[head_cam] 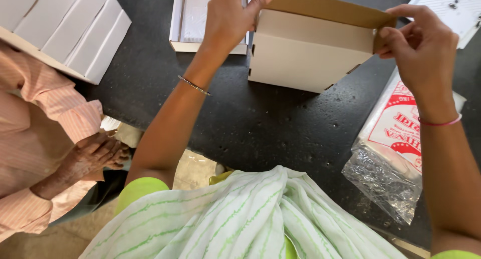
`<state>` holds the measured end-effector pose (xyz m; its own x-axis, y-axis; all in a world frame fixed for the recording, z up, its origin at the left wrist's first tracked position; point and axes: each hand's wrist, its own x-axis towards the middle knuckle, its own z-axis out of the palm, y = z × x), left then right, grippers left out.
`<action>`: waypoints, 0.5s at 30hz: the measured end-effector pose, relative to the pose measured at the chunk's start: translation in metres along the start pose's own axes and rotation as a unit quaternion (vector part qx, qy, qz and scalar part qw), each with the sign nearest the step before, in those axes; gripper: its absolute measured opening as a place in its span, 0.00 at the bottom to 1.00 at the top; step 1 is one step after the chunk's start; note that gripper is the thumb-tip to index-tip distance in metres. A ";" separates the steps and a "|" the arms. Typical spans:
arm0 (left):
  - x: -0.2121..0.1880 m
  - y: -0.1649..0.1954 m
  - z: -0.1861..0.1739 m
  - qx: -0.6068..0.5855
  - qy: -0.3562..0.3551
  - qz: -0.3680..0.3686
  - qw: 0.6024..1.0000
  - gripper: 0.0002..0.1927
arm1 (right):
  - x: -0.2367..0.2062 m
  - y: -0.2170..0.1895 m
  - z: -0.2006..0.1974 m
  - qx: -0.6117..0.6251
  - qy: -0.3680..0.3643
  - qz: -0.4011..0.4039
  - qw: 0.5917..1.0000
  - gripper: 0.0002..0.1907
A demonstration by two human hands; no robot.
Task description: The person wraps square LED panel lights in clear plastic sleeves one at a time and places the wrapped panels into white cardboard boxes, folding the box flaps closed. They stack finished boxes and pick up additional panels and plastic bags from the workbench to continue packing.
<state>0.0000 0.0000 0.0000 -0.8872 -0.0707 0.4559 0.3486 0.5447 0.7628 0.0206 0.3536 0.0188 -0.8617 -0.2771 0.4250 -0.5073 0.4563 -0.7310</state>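
Note:
A white cardboard box (308,56) with a brown inner lid stands on the black counter (260,123). My left hand (231,16) grips the left end of the box's raised lid flap. My right hand (423,48) pinches the right end of the same flap. The lid is tilted up over the box, and the inside is hidden from me.
A clear plastic bag (396,144) with red print lies at the right. An open white box (193,21) sits behind my left hand. A stack of flat white boxes (65,26) lies far left. Another person in a striped sleeve, hands (97,156) clasped, sits at the left.

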 end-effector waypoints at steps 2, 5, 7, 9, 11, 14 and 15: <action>-0.001 -0.001 0.004 0.057 0.059 0.109 0.991 0.11 | 0.002 0.002 0.001 0.006 0.007 0.008 1.000 0.08; 0.000 0.002 -0.001 0.033 0.033 0.074 0.996 0.09 | 0.006 -0.002 0.004 0.006 0.024 0.005 1.000 0.09; -0.002 0.005 -0.001 -0.005 0.019 0.054 0.998 0.09 | 0.007 -0.004 0.003 -0.042 0.036 -0.032 0.998 0.09; -0.003 0.004 0.003 -0.027 0.044 0.108 0.993 0.09 | 0.006 -0.002 0.002 -0.131 0.050 -0.099 0.985 0.08; -0.008 0.000 0.008 -0.044 0.054 0.131 0.989 0.09 | 0.003 0.006 0.004 -0.069 0.070 -0.056 0.994 0.10; -0.015 -0.010 0.016 0.020 0.091 0.169 0.981 0.08 | -0.006 0.024 0.009 -0.138 0.095 -0.049 0.985 0.09; -0.017 -0.014 0.019 0.056 0.108 0.182 0.976 0.08 | -0.009 0.031 0.014 -0.186 0.101 -0.057 0.976 0.09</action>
<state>0.0045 0.0095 -0.0271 -0.6229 -0.0229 0.7820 0.5823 0.6539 0.4831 0.0126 0.3585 -0.0154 -0.7647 -0.1885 0.6162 -0.5351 0.7186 -0.4442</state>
